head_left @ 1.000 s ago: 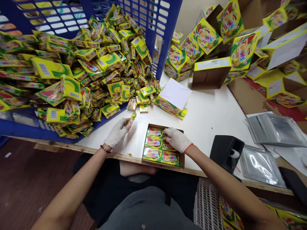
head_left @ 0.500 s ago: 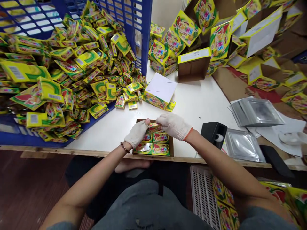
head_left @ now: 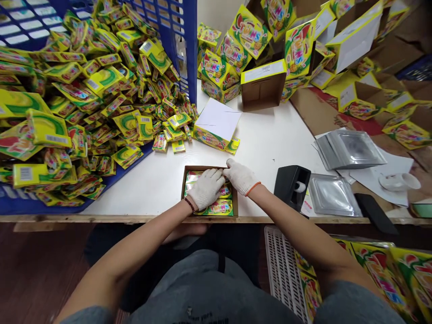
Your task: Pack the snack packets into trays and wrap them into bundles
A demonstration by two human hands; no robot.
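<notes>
An open carton (head_left: pixel 235 208) lies at the table's front edge, filled with small yellow-green packs (head_left: pixel 220 207) marked TWINS. My left hand (head_left: pixel 206 188), in a white knit glove, rests flat over the packs with its fingers stretched towards the carton's far side. At the far right corner of the carton is my right hand (head_left: pixel 240 177), gloved too, its fingers curled in over the rim. What lies under those fingertips is hidden. Beyond the carton stands a box with a white top (head_left: pixel 219 118), and loose packs (head_left: pixel 178 130) lie left of it.
A blue crate (head_left: pixel 189 54) heaped with packs fills the left. Empty printed cartons (head_left: pixel 263 85) pile up at the back right. A black tape dispenser (head_left: pixel 292 186), clear plastic trays (head_left: pixel 351 148) and a white cup (head_left: pixel 400 181) sit on the right. Below stands a white basket (head_left: pixel 285 270).
My hands held a pack above the carton; now that pack is no longer seen in them. My left hand has flattened onto the packs, and the view has shifted slightly right.
</notes>
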